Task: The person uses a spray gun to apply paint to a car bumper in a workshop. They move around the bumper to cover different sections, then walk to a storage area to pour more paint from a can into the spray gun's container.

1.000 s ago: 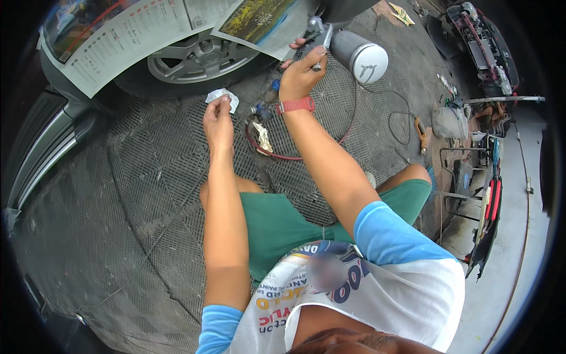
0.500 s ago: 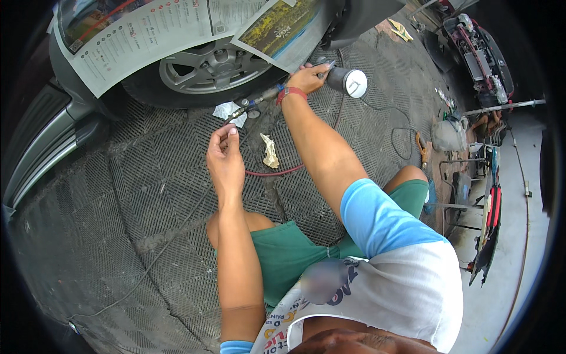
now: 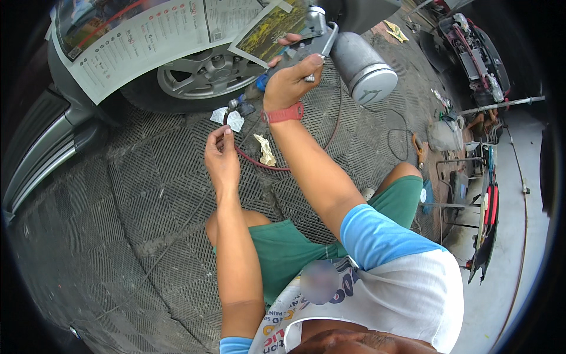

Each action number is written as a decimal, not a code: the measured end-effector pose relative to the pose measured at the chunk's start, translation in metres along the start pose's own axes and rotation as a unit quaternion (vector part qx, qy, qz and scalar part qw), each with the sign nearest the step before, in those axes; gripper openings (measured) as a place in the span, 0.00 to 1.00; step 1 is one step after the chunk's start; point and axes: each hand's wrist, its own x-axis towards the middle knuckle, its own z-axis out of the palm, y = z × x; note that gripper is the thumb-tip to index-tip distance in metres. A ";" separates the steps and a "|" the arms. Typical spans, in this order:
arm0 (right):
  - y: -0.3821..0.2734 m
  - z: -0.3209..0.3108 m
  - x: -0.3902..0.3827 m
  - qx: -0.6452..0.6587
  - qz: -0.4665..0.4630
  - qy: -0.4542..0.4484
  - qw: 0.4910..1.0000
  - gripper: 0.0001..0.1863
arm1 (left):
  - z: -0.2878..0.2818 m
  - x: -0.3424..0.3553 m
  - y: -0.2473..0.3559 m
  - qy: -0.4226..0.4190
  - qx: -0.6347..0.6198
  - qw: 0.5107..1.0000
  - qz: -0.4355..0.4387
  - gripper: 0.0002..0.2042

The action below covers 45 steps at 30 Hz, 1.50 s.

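My right hand point(image 3: 292, 81), with a red band at its wrist, is wrapped round the handle of a paint spray gun point(image 3: 316, 48). The gun's grey cylindrical cup point(image 3: 361, 64) hangs tilted to the right, its pale round end toward me. At the gun's lower left end are a blue-ringed part and a metal fitting point(image 3: 233, 104). From there a dark red air hose point(image 3: 263, 164) runs down and curves away to the right over the floor. My left hand point(image 3: 223, 154) pinches the hose just below the fitting, with thumb and fingers together.
A grey car wheel point(image 3: 203, 74) stands ahead, partly covered by printed masking paper point(image 3: 144, 44) taped over the fender. Crumpled paper point(image 3: 265, 150) and a white scrap point(image 3: 234, 122) lie on the ridged floor mats point(image 3: 177, 194). Stands, a clear bag point(image 3: 445, 135) and parts crowd the right.
My right hand has lifted the spray gun, which now looks larger and nearer, its cup tilted more. The fitting has shifted slightly left; my left hand has barely moved.
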 end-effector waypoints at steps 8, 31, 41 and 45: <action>-0.014 -0.005 0.009 0.034 0.021 0.000 0.999 0.30 | -0.004 0.007 -0.009 -0.006 -0.020 1.000 -0.012 0.15; -0.049 -0.162 0.079 -0.006 0.250 0.047 0.967 0.38 | 0.169 0.066 0.135 -0.155 -0.192 0.955 0.167 0.16; -0.057 -0.186 0.096 0.018 0.257 0.056 0.965 0.40 | 0.246 0.154 0.216 -0.201 -0.393 0.896 0.043 0.09; -0.055 -0.195 0.101 0.018 0.266 0.036 0.963 0.43 | 0.252 0.153 0.223 -0.180 -0.431 0.883 0.043 0.09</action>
